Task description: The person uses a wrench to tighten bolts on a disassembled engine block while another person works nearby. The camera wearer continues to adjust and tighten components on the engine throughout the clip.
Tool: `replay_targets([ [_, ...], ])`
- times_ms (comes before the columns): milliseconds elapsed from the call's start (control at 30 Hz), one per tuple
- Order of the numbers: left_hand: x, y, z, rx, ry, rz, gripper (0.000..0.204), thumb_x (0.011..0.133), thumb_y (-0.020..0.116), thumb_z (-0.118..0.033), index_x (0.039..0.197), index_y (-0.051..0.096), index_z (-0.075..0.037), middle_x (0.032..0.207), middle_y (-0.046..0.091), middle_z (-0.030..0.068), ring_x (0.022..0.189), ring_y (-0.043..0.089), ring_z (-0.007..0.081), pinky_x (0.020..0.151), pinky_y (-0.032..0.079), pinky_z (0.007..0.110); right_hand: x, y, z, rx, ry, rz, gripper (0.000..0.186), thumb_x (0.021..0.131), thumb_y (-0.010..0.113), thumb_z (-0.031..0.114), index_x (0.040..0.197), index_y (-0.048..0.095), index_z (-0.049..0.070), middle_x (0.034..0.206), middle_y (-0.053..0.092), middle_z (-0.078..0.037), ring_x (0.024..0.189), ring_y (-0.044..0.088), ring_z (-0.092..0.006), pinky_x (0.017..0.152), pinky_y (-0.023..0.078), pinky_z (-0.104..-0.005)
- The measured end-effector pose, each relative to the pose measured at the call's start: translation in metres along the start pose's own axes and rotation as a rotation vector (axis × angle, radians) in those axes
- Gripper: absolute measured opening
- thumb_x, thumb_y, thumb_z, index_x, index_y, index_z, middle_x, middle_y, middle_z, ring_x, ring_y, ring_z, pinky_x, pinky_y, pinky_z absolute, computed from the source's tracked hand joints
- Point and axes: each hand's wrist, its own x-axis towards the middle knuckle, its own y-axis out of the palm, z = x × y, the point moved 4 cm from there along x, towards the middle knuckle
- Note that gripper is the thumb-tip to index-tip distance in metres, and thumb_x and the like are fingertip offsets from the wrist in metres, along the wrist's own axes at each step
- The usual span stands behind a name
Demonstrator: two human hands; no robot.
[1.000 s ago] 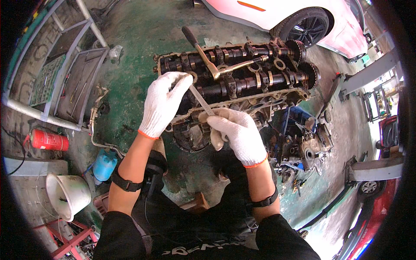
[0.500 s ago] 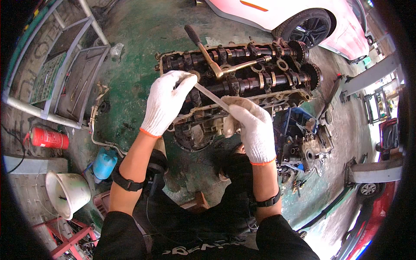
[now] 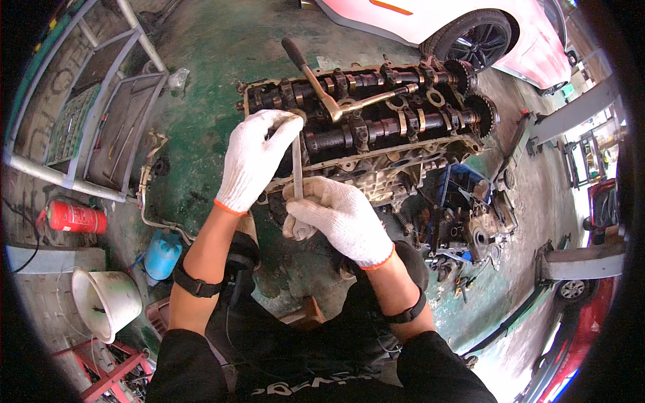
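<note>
My left hand (image 3: 256, 156), in a white knitted glove, is closed on the upper end of a flat metal wrench (image 3: 297, 161). The wrench stands nearly upright in the view. My right hand (image 3: 342, 215), gloved the same way, grips its lower end, and a rounded end shows by the fingertips. Both hands are at the near left edge of a greasy engine cylinder head (image 3: 390, 161) with two camshafts (image 3: 386, 129). Across the camshafts lies a ratchet handle with a long extension (image 3: 324, 94), touched by neither hand.
Dismantled engine parts (image 3: 480, 232) and a blue crate (image 3: 460, 180) lie to the right. A white-pink car (image 3: 390, 23) stands beyond. On the left are a fire extinguisher (image 3: 77, 217), a blue jug (image 3: 162, 255), a white bucket (image 3: 111, 305) and a metal frame (image 3: 67, 176).
My right hand has moved left and toward me, swinging the wrench from slanting rightward to nearly upright. My left hand stays almost in place, still pinching the upper end.
</note>
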Motion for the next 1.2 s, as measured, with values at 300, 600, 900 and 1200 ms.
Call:
replay_targets([
  [300,-0.004,-0.002,-0.003,-0.076,-0.051,-0.031,0.035,0.094,0.070,-0.031,0.103,0.074,0.002,0.099,0.073,0.0158,0.093,0.068,0.0234,0.085,0.051,0.034,-0.011,-0.020,0.014,-0.096,-0.014,-0.004,0.029,0.096,0.063,0.007,0.120,0.062,-0.009,0.084,0.073,-0.011,0.073,0.069,-0.0140,0.066,0.054,-0.0250],
  [600,-0.002,0.001,0.000,0.055,0.027,-0.032,0.034,0.098,0.066,-0.028,0.107,0.070,0.004,0.096,0.073,0.0107,0.091,0.063,0.0133,0.084,0.049,0.029,-0.018,-0.040,0.025,-0.209,-0.299,-0.544,0.027,0.098,0.060,0.007,0.118,0.062,-0.009,0.078,0.073,-0.010,0.069,0.067,-0.0100,0.065,0.053,-0.0242],
  [900,-0.002,0.000,-0.001,0.033,0.040,-0.015,0.033,0.097,0.065,-0.026,0.108,0.071,0.005,0.102,0.073,0.0138,0.095,0.066,0.0173,0.086,0.049,0.030,-0.019,-0.039,0.025,-0.086,-0.205,-0.371,0.022,0.100,0.058,0.009,0.114,0.066,-0.006,0.076,0.069,-0.006,0.066,0.064,-0.0087,0.063,0.051,-0.0216],
  [1200,-0.001,-0.004,-0.005,-0.001,0.051,0.030,0.033,0.096,0.067,-0.025,0.108,0.070,0.006,0.102,0.073,0.0134,0.095,0.066,0.0166,0.087,0.049,0.030,-0.020,-0.045,0.025,-0.003,-0.229,-0.426,0.023,0.100,0.059,0.010,0.116,0.064,-0.007,0.078,0.070,-0.007,0.067,0.063,-0.0092,0.064,0.051,-0.0227],
])
